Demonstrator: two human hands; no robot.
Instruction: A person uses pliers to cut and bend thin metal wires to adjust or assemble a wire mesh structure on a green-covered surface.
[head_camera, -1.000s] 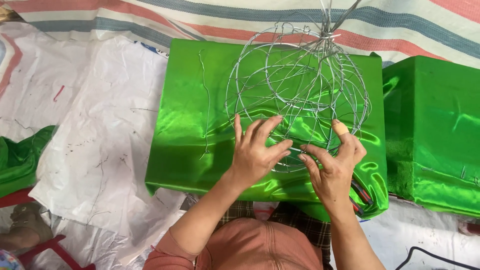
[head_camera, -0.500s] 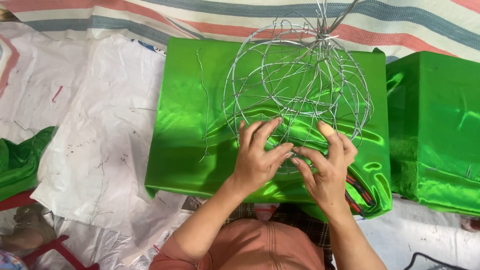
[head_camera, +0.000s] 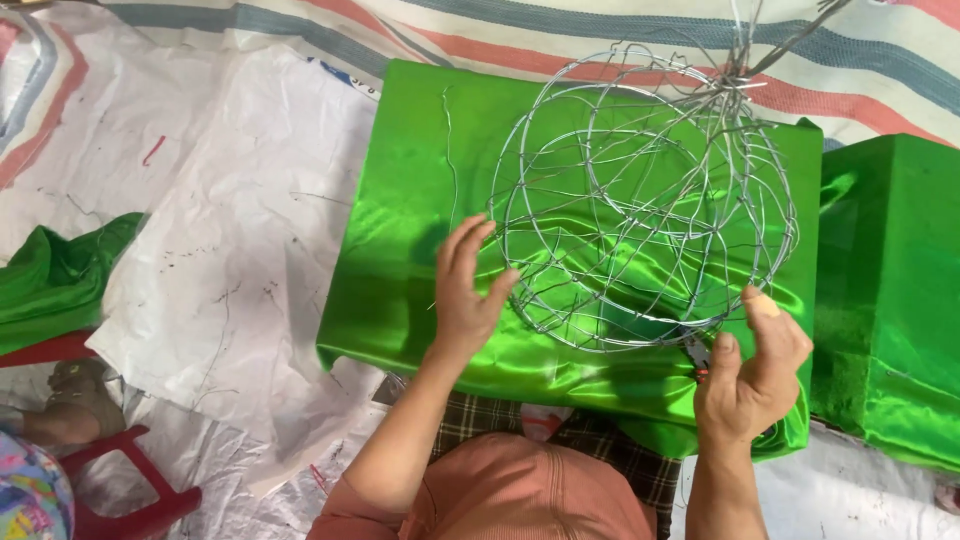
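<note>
Wire frame (head_camera: 640, 200) blocks green cloth (head_camera: 420, 200) (seemingly touching).

A round wire frame (head_camera: 640, 200) of thin silver loops rests on a board wrapped in shiny green satin (head_camera: 420, 200). The left hand (head_camera: 465, 290) lies open against the frame's near-left rim, fingers spread. The right hand (head_camera: 750, 375) sits at the near-right rim — thumb and forefinger raised, a small dark tool half hidden beneath it. Beyond the right hand stands a second green-covered block (head_camera: 890, 300); left of the left hand lies crumpled white sheeting (head_camera: 230, 230).
</note>
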